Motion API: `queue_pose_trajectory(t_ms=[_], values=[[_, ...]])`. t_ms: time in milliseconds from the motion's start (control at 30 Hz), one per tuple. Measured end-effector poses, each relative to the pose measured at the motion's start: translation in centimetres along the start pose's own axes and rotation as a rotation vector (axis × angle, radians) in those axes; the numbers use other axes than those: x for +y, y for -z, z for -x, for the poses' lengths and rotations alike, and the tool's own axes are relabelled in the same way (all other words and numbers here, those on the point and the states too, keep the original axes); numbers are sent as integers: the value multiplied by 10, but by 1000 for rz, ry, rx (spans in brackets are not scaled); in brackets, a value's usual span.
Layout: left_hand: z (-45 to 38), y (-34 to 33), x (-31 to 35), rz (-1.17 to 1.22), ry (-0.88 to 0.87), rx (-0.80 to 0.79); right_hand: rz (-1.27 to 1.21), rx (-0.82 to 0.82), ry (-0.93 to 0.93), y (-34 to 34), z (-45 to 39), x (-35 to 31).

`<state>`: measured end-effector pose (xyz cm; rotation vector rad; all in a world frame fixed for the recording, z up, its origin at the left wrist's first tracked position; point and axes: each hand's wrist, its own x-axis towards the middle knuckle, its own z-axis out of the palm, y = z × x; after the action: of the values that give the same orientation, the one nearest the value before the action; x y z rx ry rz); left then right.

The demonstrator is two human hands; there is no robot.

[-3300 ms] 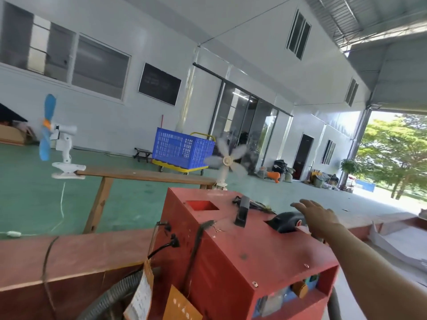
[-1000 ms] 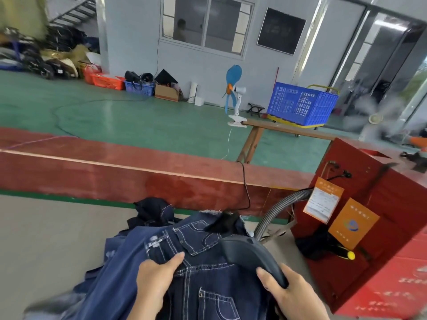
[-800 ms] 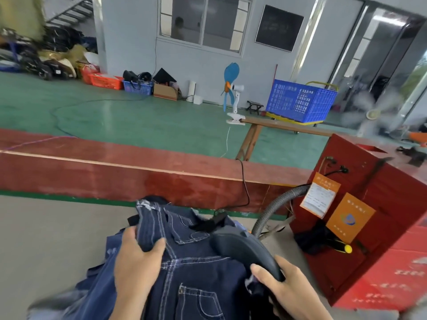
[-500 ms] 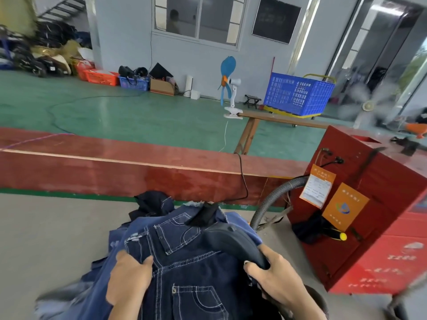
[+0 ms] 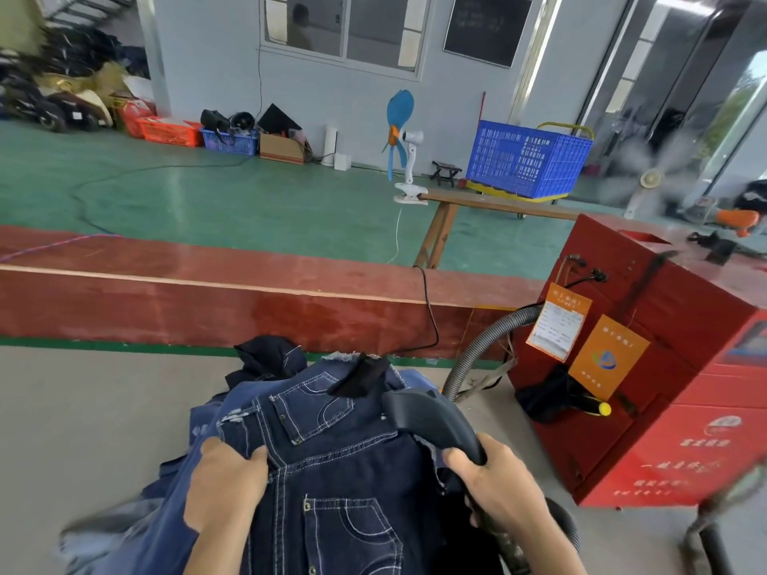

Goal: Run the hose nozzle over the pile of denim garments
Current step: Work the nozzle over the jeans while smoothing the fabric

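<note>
While the right hand curls round the dark hose nozzle, nozzle head sits on top of the denim pile, near its far right edge. Left hand presses flat on the denim, fingers mostly straight. Grey ribbed hose arcs to the red machine just right of the pile.

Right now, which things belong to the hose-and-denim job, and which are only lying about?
Belong to the job:
- denim pile, left hand pressing on it
- hose nozzle, gripped by right hand
- grey hose
- red machine

Lying about:
- blue fan clipped to wooden bench
- blue crate
- orange basket
- cardboard box
</note>
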<state>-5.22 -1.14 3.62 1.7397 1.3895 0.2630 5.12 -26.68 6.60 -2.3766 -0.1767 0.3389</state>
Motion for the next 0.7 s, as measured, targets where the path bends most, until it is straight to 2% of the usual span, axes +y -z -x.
queue_pose_trajectory(t_ms=[167,267,367,400,467,500,567,633,700], values=[[-6,6,5,111,-189,135,44,158,96,31,18,-8],[-8,2,1,41,-106,110,136,139,111,35,23,-9],[-4,-7,-2,-116,2,85,275,11,135,21,20,-6],[-2,-10,0,-169,-45,123,295,-35,141,15,17,-5],[3,-15,6,-173,-291,197,350,-77,151,3,13,-5],[4,-19,8,-155,-440,171,375,-76,149,1,10,-6],[5,-31,6,-220,-650,-11,386,-59,122,-1,7,-7],[4,-44,-3,-455,-703,-238,412,-22,104,-1,6,-7],[1,-51,-13,-630,-654,-353,433,57,91,3,8,-8]])
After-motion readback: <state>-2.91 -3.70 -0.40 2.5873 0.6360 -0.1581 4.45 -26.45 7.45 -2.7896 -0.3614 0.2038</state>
